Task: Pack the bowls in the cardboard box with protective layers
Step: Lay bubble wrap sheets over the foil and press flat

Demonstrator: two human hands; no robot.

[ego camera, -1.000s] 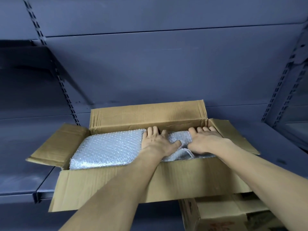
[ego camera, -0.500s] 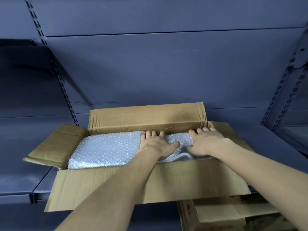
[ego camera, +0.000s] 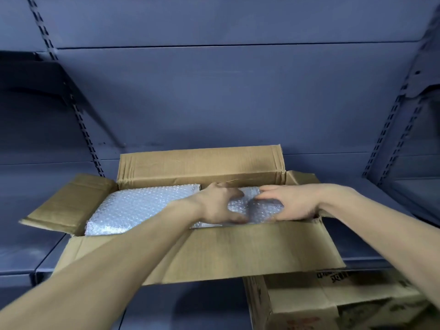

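Between your hands sits the small bubble-wrap bundle (ego camera: 256,207), in the right end of the cardboard box (ego camera: 238,253). What's inside the wrap isn't visible.

- left hand (ego camera: 217,203): on the bundle's left end, fingers curled over the far side, thumb on the near side, gripping it. Motion-blurred, so finer detail is unreadable.
- right hand (ego camera: 294,203): on the bundle's right end, fingers nearly straight, pointing at your left hand and lying on the wrap. It grips nothing.

Surroundings:
- large bubble-wrap bundle (ego camera: 142,208) lies just left of your left hand, fills the rest of the box and touches the small one.
- back flap (ego camera: 202,165) stands upright just beyond your fingertips.
- near flap (ego camera: 238,256) hangs down under both forearms.
- side flaps are splayed out: left flap (ego camera: 66,201), right flap (ego camera: 302,178) behind your right wrist.
- box rests on a grey shelf (ego camera: 23,248); slotted upright (ego camera: 83,129) is far left of your left hand.
- second carton (ego camera: 333,303) sits below your right forearm, under the shelf edge.

Versus half a second ago: both hands lay palm-down on top, fingers toward the back flap. Now they have turned inward and face each other across the small bundle. Box and large bundle look unmoved.
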